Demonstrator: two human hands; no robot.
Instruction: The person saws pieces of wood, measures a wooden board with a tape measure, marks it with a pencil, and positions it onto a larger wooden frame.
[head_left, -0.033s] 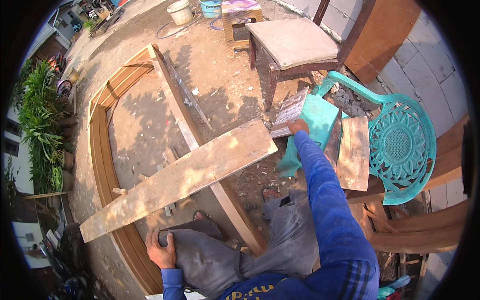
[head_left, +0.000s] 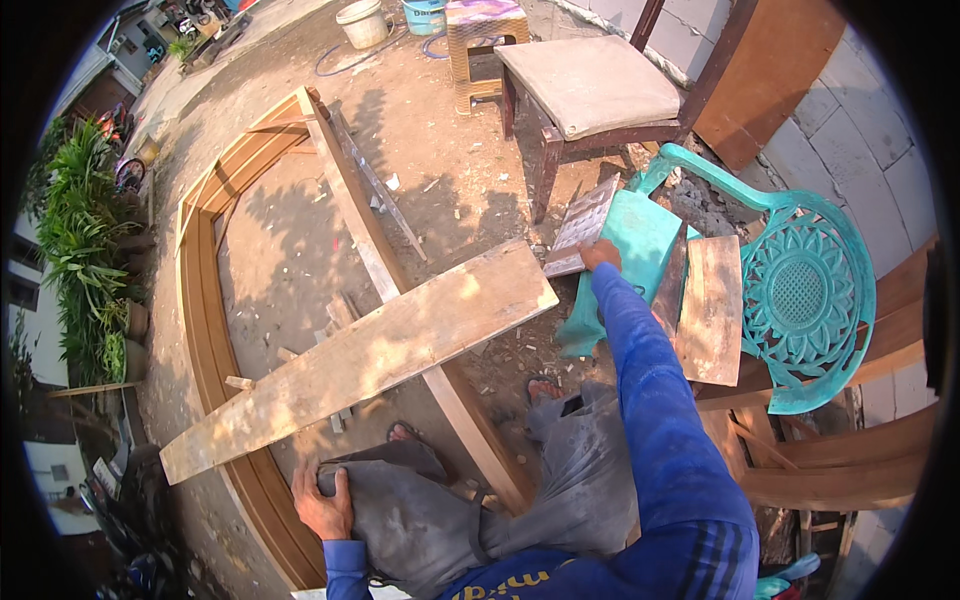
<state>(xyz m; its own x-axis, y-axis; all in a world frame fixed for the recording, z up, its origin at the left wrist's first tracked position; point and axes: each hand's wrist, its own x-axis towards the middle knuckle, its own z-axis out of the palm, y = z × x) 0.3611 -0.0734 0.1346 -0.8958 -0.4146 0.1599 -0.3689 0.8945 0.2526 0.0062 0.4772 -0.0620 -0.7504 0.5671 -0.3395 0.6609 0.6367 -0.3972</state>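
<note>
Apparently handling a small flat board [head_left: 585, 220], our right hand [head_left: 600, 257] touches it (its grip we cannot tell); our left hand [head_left: 323, 503] rests unclenched on trousers [head_left: 405, 515]; lifting would need pinching.

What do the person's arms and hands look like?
The left sleeve is blue and plain where it shows. The right sleeve is blue too, long, with dark stripes near the shoulder. The left hand and right hand have no gloves on.

Two chairs [head_left: 797, 286] [head_left: 590, 85], one stool [head_left: 486, 31]
</note>
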